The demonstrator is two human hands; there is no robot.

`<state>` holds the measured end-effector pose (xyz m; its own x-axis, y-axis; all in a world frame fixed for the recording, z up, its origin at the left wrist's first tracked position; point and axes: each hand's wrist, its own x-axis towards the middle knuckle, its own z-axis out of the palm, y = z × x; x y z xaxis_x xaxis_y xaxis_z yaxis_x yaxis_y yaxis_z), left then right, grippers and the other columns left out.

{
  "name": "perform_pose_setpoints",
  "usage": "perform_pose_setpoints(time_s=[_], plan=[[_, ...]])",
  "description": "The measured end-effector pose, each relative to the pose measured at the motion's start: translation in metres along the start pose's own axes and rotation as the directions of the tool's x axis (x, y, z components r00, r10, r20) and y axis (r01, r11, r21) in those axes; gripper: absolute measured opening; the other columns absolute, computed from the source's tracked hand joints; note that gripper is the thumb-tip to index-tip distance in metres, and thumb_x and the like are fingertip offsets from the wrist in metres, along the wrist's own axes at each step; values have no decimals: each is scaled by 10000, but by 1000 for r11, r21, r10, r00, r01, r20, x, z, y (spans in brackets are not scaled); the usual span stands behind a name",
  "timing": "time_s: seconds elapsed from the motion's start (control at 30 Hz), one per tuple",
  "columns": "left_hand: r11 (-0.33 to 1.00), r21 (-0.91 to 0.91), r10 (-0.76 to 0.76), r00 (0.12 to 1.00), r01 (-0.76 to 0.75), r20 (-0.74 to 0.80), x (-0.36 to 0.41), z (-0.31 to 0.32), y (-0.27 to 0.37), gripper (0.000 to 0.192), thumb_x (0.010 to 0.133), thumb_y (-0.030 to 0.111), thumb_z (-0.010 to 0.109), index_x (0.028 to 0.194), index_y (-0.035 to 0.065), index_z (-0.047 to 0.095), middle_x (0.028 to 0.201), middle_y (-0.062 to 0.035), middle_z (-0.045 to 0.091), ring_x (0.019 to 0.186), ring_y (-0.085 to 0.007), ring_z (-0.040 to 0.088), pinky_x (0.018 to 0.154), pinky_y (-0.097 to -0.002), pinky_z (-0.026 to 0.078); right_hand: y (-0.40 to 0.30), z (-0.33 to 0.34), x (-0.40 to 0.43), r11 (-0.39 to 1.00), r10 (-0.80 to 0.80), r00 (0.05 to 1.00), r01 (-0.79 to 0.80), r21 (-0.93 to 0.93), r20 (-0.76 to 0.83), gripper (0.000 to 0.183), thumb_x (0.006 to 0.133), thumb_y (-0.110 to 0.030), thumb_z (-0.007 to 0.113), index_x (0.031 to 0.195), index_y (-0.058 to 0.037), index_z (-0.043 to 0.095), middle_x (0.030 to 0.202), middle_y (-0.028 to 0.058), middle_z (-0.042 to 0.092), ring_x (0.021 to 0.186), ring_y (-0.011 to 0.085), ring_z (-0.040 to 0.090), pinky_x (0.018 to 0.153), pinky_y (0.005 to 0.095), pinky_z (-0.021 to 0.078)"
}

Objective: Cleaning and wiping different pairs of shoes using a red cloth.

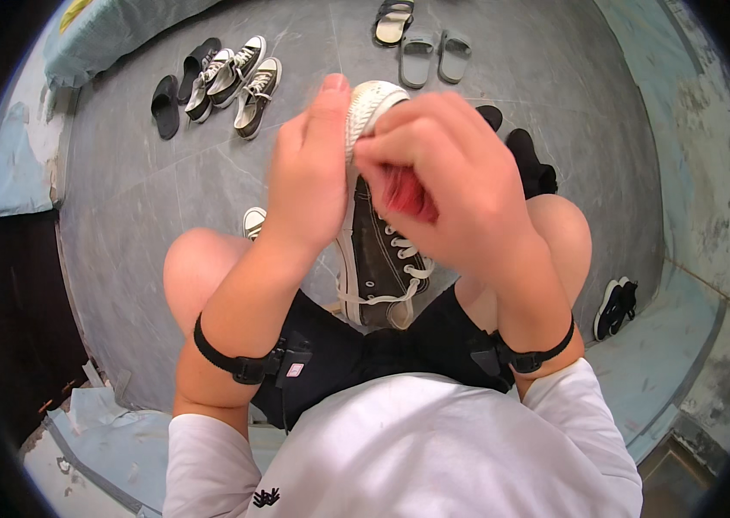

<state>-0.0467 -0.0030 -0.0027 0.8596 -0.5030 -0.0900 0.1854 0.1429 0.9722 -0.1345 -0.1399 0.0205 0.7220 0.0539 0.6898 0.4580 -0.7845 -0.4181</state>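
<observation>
My left hand (313,168) grips a dark canvas sneaker (378,272) along its side near the toe. The shoe has a white rubber toe cap (374,107), pointing away from me, and white laces that hang loose near the ankle end above my lap. In my right hand (449,175) is a red thing (407,194), mostly wrapped by the fingers, so its kind cannot be told. The fingertips of that hand are at the white toe edge of the sneaker. Part of the shoe's front is hidden behind both hands.
Dark canvas sneakers (256,97) and black slippers (165,107) lie on the grey tiled floor ahead left. Grey slides (416,59) lie farther ahead. Another sneaker's toe (253,221) shows beside my left knee. Black footwear (526,158) is near my right knee; black shoes (611,307) stand farther right.
</observation>
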Motion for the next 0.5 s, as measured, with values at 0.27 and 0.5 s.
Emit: perform_pose_setpoints(time_s=[0.27, 0.5], plan=[[1000, -9, -12, 1000, 12, -14, 0, 5, -1, 571, 1127, 449, 477, 795, 2, 602, 725, 22, 561, 708, -82, 451, 631, -301, 398, 5, 4, -1, 994, 112, 990, -111, 18, -91, 256, 770, 75, 821, 972, -27, 701, 921, 95, 707, 777, 251, 660, 712, 323, 550], [994, 102, 41, 999, -42, 11, -1, 3, 0, 596, 1133, 466, 462, 810, -12, 614, 735, 18, 574, 720, -82, 462, 633, -308, 405, 8, 7, 0, 976, 218, 963, -219, 12, -160, 281, 732, 62, 836, 959, -35, 701, 914, 82, 709, 776, 226, 659, 689, 304, 546]])
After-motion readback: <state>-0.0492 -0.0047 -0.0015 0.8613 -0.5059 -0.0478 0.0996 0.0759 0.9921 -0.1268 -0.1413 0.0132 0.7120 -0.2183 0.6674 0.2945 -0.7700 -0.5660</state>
